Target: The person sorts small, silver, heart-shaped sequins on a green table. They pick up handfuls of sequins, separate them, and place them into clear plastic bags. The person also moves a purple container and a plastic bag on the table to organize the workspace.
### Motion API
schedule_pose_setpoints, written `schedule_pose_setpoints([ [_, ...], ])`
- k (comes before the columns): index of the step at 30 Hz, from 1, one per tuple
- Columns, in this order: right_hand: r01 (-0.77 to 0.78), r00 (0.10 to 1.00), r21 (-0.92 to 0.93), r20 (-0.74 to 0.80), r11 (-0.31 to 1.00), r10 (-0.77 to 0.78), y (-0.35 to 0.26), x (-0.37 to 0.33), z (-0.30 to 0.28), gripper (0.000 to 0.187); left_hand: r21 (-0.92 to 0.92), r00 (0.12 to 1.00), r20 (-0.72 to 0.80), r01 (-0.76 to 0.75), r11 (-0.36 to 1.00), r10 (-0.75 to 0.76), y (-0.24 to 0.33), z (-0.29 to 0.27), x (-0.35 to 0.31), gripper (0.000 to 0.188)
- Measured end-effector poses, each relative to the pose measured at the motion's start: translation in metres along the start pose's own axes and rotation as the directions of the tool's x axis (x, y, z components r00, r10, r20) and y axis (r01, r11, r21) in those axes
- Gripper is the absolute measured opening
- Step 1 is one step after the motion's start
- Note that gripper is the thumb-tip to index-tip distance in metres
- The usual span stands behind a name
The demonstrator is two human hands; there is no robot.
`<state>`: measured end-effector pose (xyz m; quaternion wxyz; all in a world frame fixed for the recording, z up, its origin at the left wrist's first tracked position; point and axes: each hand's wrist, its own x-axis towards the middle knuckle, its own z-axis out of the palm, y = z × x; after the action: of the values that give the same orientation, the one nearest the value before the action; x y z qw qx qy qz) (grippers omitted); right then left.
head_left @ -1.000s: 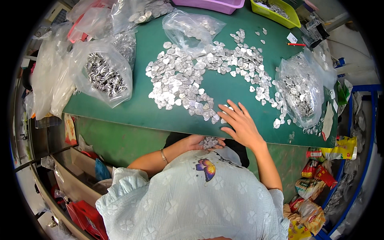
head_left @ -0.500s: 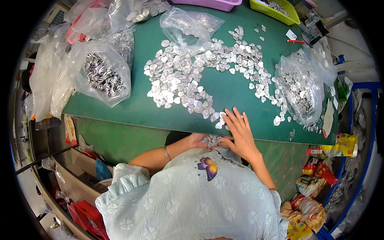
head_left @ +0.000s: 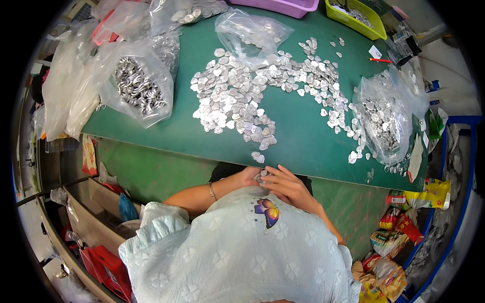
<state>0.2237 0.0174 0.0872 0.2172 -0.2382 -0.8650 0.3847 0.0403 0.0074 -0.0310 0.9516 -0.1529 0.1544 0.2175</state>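
My left hand is cupped just off the table's front edge, holding a small heap of silver metal charms. Across that heap reaches my right hand, its fingers stretched out and its palm turned down. Its fingertips hide part of the charms and part of my left hand. On the green table ahead lies a wide spread of flat, scalloped silver charms. A few loose charms lie near the edge, just beyond my hands.
A clear bag of silver rings stands on the left, beside other plastic bags. Another bag of charms lies on the right. At the back are a bag, a purple basket and a yellow-green basket. Snack packets lie at lower right.
My right hand has drawn back from the charms at the table edge onto the heap in my left hand. Fewer charms lie at that edge. The view has shifted slightly.
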Motion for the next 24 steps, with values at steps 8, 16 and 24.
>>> schedule_pose_setpoints([
  [8, -0.048, 0.998, -0.288, 0.018, 0.957, 0.055, 0.0, 0.043, 0.005, 0.045, 0.265, 0.877, -0.437, -0.088, 0.96, 0.201, -0.005, 0.039, -0.02, 0.042],
  [16, -0.025, 1.0, 0.025, -0.001, 0.999, 0.025, -0.003, 0.007, 0.005, 0.03, 0.035, 0.975, -0.198, -0.094, 0.995, 0.099, -0.001, 0.008, -0.016, 0.036],
  [24, -0.154, 0.888, 0.077, -0.426, 0.985, 0.172, 0.002, 0.004, -0.009, 0.021, 0.227, 0.971, -0.166, -0.131, 0.965, 0.171, 0.012, 0.004, -0.057, 0.034],
])
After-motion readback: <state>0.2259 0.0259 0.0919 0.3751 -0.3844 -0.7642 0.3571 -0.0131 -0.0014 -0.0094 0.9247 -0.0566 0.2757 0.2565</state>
